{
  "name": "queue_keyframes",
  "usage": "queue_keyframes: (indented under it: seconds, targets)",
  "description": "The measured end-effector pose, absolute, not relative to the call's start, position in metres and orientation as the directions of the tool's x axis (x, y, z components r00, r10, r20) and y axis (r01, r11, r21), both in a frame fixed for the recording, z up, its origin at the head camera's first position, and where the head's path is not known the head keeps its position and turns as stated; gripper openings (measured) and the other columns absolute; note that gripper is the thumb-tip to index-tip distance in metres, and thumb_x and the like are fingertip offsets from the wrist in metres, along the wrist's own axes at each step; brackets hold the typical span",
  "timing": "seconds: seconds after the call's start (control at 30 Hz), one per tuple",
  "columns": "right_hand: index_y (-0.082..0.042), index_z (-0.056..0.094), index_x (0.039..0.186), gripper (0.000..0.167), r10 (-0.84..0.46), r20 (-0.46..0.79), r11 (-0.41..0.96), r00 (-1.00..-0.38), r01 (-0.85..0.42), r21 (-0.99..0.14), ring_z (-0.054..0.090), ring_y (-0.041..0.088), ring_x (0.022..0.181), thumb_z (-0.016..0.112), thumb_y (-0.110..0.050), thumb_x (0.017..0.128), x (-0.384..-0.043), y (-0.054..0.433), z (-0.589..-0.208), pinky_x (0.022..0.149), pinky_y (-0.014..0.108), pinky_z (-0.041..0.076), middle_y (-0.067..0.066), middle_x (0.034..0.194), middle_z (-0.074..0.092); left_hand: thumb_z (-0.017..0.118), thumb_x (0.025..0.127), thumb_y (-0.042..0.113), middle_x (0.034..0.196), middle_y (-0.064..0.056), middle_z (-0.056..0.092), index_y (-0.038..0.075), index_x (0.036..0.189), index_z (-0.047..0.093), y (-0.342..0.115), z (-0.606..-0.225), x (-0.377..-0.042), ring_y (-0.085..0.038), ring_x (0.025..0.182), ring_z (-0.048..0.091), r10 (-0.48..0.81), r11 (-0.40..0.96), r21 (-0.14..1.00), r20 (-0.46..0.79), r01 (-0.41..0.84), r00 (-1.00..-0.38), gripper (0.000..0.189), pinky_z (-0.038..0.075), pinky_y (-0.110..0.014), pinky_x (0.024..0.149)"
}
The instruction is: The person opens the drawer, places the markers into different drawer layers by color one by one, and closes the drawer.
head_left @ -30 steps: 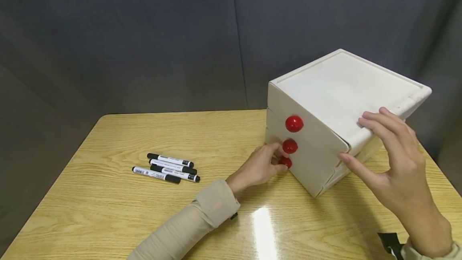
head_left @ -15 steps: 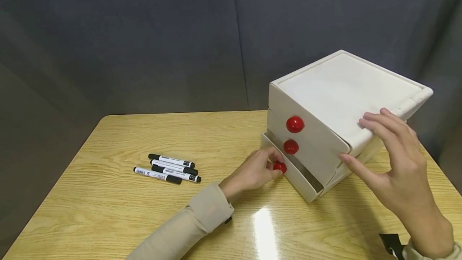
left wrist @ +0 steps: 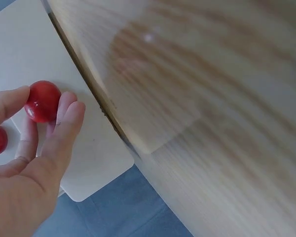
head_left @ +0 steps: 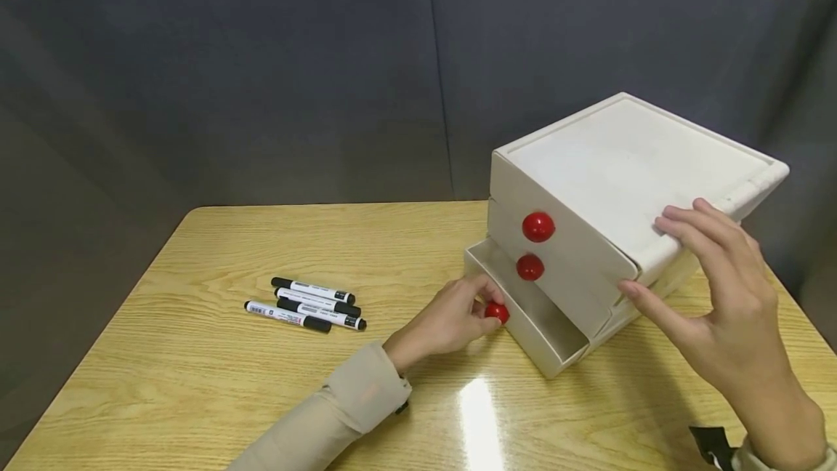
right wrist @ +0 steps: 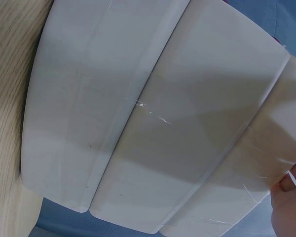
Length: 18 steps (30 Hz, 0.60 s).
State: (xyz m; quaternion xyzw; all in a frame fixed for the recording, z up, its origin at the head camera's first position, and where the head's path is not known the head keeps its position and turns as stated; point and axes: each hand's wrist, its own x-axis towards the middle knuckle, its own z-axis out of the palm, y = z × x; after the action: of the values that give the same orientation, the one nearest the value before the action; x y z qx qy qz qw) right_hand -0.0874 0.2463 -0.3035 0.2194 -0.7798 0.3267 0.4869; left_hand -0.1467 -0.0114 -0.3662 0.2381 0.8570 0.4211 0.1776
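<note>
Markers: four, lying on the table.
Left hand: thumb and fingers pinch the lowest knob.
Lowest knob: round, glossy, perhaps slippery; likely the best hold.
Drawer: bottom one, partly out; looks light, stiff.
Cabinet: rigid, probably light enough to slide.
Right hand: unclenched, spread, touching the cabinet's near top edge.

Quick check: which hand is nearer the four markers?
Left. The left hand pinches the red knob of the bottom drawer, right of the markers in the head view; the right hand touches the white cabinet by its top edge, farther right.
</note>
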Motion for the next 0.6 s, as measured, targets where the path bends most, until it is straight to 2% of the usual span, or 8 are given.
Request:
queue_keyframes:
  seconds: [0.27,0.47,0.6]
  targets:
    - [0.013,0.065,0.107,0.077,-0.023,0.908,0.689,-0.419,-0.665,-0.289,0.054,0.023,0.132,0.066,-0.061,0.086,-0.086,0.244,-0.301,0.118,0.036,0.035,0.029,0.111,0.065,0.072,0.088,0.005,0.096,0.002,0.064,0.011,0.106,0.062,-0.019,-0.365,-0.140,-0.007,0.080,0.058,0.531,0.554,0.799,-0.125,0.232,-0.838,0.021,0.050,-0.018,0.060]
    - [0.013,0.065,0.106,0.078,-0.024,0.903,0.695,-0.429,-0.657,-0.293,0.052,0.018,0.133,0.065,-0.063,0.087,-0.085,0.242,-0.299,0.119,0.034,0.034,0.029,0.111,0.065,0.071,0.088,0.006,0.097,0.001,0.063,0.011,0.105,0.063,-0.026,-0.365,-0.137,-0.009,0.082,0.059,0.522,0.561,0.794,-0.119,0.235,-0.845,0.019,0.050,-0.018,0.063]
    - [0.012,0.065,0.107,0.078,-0.028,0.900,0.698,-0.436,-0.653,-0.295,0.052,0.019,0.134,0.065,-0.063,0.086,-0.085,0.243,-0.300,0.119,0.034,0.034,0.029,0.111,0.065,0.070,0.089,0.006,0.100,0.001,0.063,0.011,0.105,0.063,-0.031,-0.365,-0.135,-0.009,0.083,0.058,0.518,0.568,0.787,-0.114,0.242,-0.848,0.019,0.050,-0.018,0.066]
